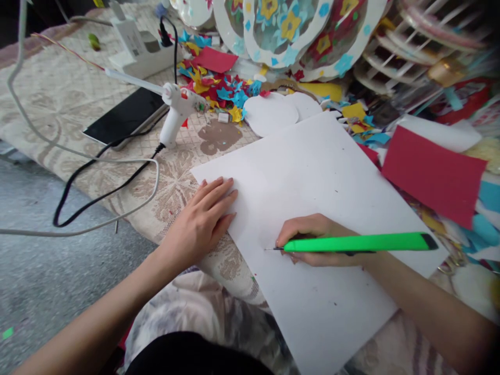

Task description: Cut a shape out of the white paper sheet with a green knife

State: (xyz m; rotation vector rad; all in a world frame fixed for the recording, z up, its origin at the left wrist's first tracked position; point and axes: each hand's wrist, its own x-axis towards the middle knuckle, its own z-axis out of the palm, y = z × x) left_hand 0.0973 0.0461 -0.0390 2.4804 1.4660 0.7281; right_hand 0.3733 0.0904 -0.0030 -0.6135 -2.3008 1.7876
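Note:
A large white sheet of paper [297,182] lies at a slant over the table's near edge, with a few small dark specks on it. My left hand [207,213] rests flat on the sheet's left edge, fingers stretched out and holding nothing. Over the middle of the sheet, my right hand [312,234] grips a bright green pen [359,242] with a black end. The pen's thin dark tip points left and sits at or just above the paper, beside a faint small mark; contact cannot be made out.
A white glue gun [175,112] stands near a dark phone [125,115] and a power strip [144,62]. Loose cables [74,187] hang over the left edge. Paper scraps [219,88], white cut-outs [271,112], red paper [433,174] and decorated lantern-like frames [289,31] crowd the back and right.

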